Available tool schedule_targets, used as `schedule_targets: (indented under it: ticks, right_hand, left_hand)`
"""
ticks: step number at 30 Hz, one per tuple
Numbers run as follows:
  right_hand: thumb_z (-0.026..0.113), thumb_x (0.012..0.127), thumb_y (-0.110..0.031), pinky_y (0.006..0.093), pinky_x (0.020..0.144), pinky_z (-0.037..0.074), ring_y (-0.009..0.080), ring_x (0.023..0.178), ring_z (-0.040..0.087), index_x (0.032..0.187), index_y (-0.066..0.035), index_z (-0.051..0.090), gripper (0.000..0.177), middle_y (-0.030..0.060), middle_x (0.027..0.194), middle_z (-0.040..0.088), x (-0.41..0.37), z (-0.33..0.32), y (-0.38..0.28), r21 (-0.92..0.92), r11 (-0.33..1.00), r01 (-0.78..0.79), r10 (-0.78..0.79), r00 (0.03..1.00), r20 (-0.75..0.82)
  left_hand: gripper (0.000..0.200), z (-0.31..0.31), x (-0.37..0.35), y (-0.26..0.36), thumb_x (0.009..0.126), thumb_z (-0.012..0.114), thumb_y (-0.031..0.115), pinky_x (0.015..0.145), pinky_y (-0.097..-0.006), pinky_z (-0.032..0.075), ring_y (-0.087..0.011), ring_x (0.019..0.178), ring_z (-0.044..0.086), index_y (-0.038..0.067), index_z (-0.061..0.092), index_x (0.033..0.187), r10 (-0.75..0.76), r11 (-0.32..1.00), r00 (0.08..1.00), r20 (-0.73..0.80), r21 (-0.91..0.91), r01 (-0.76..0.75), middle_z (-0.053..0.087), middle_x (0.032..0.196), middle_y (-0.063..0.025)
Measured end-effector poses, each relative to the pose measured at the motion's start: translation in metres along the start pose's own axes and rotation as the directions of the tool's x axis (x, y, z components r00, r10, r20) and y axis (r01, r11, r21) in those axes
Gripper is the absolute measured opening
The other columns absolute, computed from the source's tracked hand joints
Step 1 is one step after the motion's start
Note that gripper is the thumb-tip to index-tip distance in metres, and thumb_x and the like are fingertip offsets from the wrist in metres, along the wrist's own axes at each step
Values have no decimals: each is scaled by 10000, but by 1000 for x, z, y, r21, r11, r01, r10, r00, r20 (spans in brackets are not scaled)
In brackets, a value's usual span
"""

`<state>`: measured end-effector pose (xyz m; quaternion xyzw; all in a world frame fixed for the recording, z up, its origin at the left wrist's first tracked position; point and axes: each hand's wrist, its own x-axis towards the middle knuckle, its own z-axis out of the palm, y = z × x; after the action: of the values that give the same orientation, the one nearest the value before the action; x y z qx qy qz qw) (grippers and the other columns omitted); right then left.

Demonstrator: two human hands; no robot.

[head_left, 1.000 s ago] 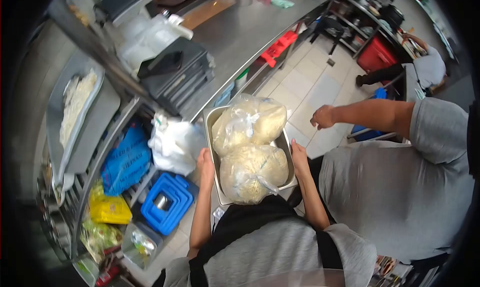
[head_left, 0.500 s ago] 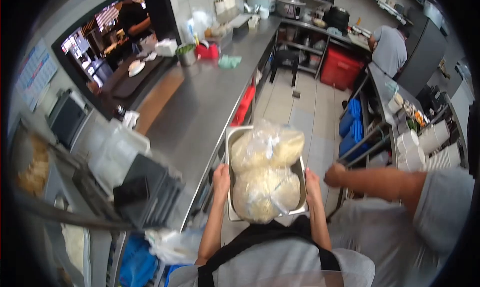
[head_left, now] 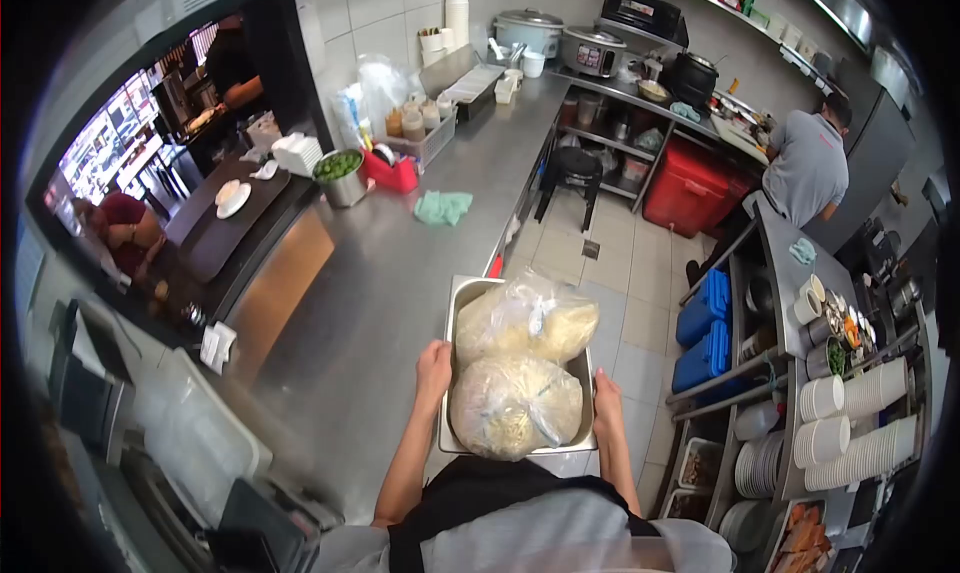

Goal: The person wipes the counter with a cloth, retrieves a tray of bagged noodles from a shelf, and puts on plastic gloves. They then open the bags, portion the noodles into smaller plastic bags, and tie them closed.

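Between my hands is a deep metal pan [head_left: 448,413], carried level in front of my body. Two knotted clear plastic bags sit in it, the far bag [head_left: 500,323] and the near bag [head_left: 505,408], both full of something pale yellow that may be noodles. My left hand [head_left: 433,371] grips the pan's left rim. On the opposite side my right hand [head_left: 607,405] holds the right rim. The fingertips of both hands are partly hidden by the pan.
A long steel counter [head_left: 360,273] runs along my left, with a green cloth [head_left: 443,208] and a pot of chopped greens [head_left: 340,176] on it. Shelves with stacked bowls [head_left: 860,453] line the right. A person in grey [head_left: 805,163] stands at the far right, near a red bin [head_left: 695,183].
I have moved forward along the aisle with the pan still in both hands. The nearby person's arm and grey sleeve on my right have left the view.
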<state>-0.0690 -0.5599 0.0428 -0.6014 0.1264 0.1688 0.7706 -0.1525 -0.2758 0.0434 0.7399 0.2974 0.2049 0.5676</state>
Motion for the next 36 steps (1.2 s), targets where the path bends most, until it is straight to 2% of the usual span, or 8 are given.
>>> schedule_targets:
  ticks: [10, 17, 18, 22, 28, 31, 35, 36]
  right_hand:
    - [442, 935, -250, 303, 643, 491, 158, 719, 584, 957, 54, 580, 335, 105, 829, 617, 198, 33, -87, -37, 999, -38, 35, 995, -89]
    - [451, 928, -260, 294, 594, 471, 131, 622, 549, 867, 31, 595, 330, 67, 731, 601, 380, 80, -159, -235, 972, 30, 31, 967, 251]
    - [476, 918, -260, 284, 561, 449, 112, 595, 527, 848, 26, 603, 321, 47, 697, 591, 410, 95, -163, -279, 958, 68, -4, 974, 225]
    - [504, 905, -273, 267, 531, 403, 92, 584, 479, 788, 8, 609, 322, 9, 662, 554, 523, 157, -176, -444, 861, 246, -25, 894, 448]
    - [540, 879, -302, 257, 545, 370, 80, 594, 418, 734, 6, 592, 344, -36, 625, 484, 644, 259, -171, -575, 652, 494, -63, 792, 608]
    - [518, 883, -332, 274, 571, 392, 91, 625, 438, 756, 4, 596, 368, -12, 638, 513, 674, 308, -187, -542, 707, 455, 73, 716, 695]
    - [510, 861, -343, 357, 597, 426, 174, 590, 507, 783, -10, 597, 354, 104, 611, 549, 735, 358, -179, -517, 498, 696, 56, 569, 820]
    - [523, 849, -324, 377, 635, 431, 223, 643, 531, 800, -19, 600, 318, 118, 684, 578, 740, 371, -188, -510, 263, 819, 49, 517, 855]
  left_hand:
    - [229, 109, 186, 41, 831, 485, 198, 599, -293, 383, -128, 640, 457, -12, 540, 759, -64, 994, 996, 67, -87, 70, 488, 625, -68]
    - [215, 163, 275, 54, 834, 472, 150, 566, -267, 332, -67, 643, 395, 44, 446, 649, -184, 965, 981, -66, -204, 167, 392, 630, 24]
    - [215, 170, 292, 37, 840, 465, 153, 508, -259, 354, -75, 574, 428, 56, 440, 649, -113, 984, 986, -125, -153, 93, 400, 599, 14]
    - [203, 178, 337, 58, 859, 473, 162, 350, -281, 339, -120, 434, 436, 47, 420, 701, -286, 939, 946, -153, -243, 244, 435, 586, -34]
    - [194, 197, 409, 35, 909, 442, 161, 332, -264, 346, -119, 383, 430, 63, 382, 753, -302, 933, 919, -254, -276, 230, 416, 525, -15]
    - [187, 200, 437, 21, 915, 455, 167, 343, -291, 376, -152, 387, 472, 41, 383, 796, -322, 921, 910, -261, -309, 237, 484, 586, -72]
    - [194, 209, 459, 25, 925, 441, 182, 331, -269, 374, -148, 384, 471, 48, 371, 802, -375, 892, 862, -340, -387, 235, 448, 589, -57]
    - [193, 214, 462, 33, 931, 431, 193, 332, -262, 374, -136, 392, 459, 46, 376, 817, -403, 871, 836, -372, -437, 225, 435, 603, -44]
